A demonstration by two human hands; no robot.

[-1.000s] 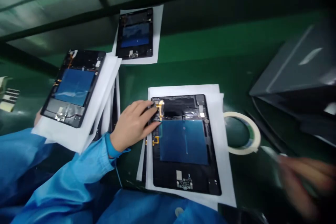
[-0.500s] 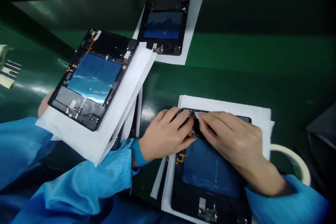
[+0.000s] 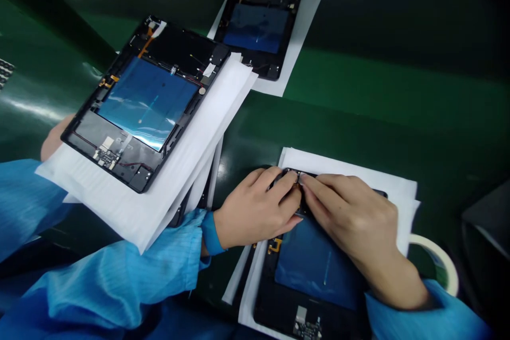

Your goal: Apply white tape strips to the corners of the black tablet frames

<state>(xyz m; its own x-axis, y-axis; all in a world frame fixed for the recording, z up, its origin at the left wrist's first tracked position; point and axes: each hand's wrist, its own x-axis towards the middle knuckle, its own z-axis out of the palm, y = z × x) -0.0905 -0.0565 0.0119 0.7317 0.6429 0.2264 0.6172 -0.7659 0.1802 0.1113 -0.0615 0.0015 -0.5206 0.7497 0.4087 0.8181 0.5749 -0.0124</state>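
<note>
An opened tablet housing (image 3: 265, 287) with a blue battery sheet lies on white paper at the lower right. At its upper edge, my left hand (image 3: 258, 207) has its fingertips bent and pressed down, with whatever lies under them hidden. Close beside it, my right hand (image 3: 354, 218) pinches at the same corner. The thumb and finger are together on something small that I cannot make out. Orange flex connectors (image 3: 274, 246) show beside the battery, and a small circuit board (image 3: 307, 329) sits at the housing's lower end.
Another person's hand (image 3: 56, 138) is at the left beside a second tablet housing (image 3: 171, 162) on stacked white sheets (image 3: 131, 223). A third housing (image 3: 251, 58) lies on paper at the back. A tape roll (image 3: 448, 265) stands right of my right hand.
The view has shifted slightly. The second housing and its sheets appear higher and nearer the third. The white piece seen between my right fingertips is now mostly hidden.
</note>
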